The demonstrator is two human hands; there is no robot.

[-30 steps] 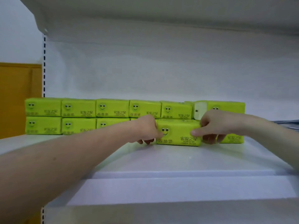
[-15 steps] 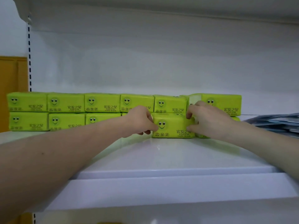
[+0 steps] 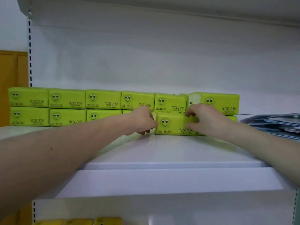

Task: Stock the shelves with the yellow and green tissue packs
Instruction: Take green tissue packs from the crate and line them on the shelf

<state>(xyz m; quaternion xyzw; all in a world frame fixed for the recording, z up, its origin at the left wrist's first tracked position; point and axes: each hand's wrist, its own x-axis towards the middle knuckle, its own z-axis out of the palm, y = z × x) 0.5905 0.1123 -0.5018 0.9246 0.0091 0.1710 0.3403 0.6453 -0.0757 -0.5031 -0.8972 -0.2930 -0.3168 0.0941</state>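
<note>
Green tissue packs with smiley faces stand two rows high along the back of a white shelf. One green pack sits in the bottom row, slightly forward of its neighbours. My left hand grips its left end with curled fingers. My right hand holds its right end, thumb on the front face and fingers over the top. The top-row pack at the right is turned a little, showing its white end. Yellow packs lie on the shelf below.
A pile of grey flattened wrappers or sheets lies on the shelf at the right. An upper shelf overhangs at the top. A yellow-brown panel stands left of the shelving upright.
Both hands have pushed the green pack back toward the bottom row, and my right hand's fingers have shifted onto its top. The camera has moved closer.
</note>
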